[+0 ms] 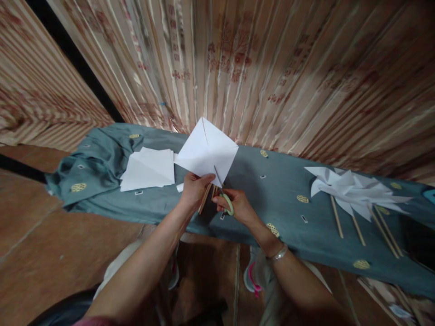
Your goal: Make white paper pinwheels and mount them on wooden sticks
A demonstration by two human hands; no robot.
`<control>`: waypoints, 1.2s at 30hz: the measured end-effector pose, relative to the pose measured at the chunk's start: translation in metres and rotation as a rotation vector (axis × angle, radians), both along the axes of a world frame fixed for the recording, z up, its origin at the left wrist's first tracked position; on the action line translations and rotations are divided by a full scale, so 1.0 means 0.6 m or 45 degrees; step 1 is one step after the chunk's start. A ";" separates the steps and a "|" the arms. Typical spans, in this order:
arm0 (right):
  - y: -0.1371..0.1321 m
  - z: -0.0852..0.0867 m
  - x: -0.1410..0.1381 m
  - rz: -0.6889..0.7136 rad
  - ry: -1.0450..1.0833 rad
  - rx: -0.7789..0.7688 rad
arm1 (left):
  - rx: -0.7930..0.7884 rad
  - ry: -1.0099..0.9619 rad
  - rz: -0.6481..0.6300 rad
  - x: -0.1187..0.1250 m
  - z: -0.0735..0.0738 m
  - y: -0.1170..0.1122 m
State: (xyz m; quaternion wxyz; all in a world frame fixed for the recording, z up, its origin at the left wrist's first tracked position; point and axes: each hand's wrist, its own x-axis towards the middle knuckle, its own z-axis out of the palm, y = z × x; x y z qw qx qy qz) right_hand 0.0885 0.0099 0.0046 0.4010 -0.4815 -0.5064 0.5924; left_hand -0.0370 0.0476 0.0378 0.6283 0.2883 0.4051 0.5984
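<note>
My left hand [197,188] pinches the near edge of a white paper square [207,147], thumb on top. The square is turned like a diamond, with a cut or crease line running in from its far corner. In my right hand [236,203] is a pair of scissors [227,204] with light green handles. Their blades lie at the near corner of the paper, pointing toward its middle. Just below, several wooden sticks [204,199] lie on the cloth, partly hidden by my hands.
A stack of white paper sheets [149,170] lies to the left on the green patterned cloth [278,181]. On the right are several paper pinwheels [350,185] with wooden sticks, and a dark object [418,240] near the edge. A striped curtain [234,68] hangs behind.
</note>
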 end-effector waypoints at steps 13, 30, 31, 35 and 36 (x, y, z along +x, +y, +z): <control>-0.009 -0.014 0.004 0.054 -0.023 -0.024 | 0.041 -0.027 0.159 -0.004 -0.003 0.009; -0.009 -0.007 0.007 0.017 -0.063 0.019 | -0.001 0.027 0.120 0.002 -0.012 0.004; -0.009 -0.006 0.007 0.013 -0.066 0.016 | 0.002 0.025 0.119 0.001 -0.012 0.004; -0.010 0.002 0.005 0.003 -0.070 -0.015 | 0.008 0.031 0.117 0.001 -0.011 0.003; -0.010 0.004 0.004 0.002 -0.071 -0.023 | 0.009 0.031 0.117 0.000 -0.010 0.003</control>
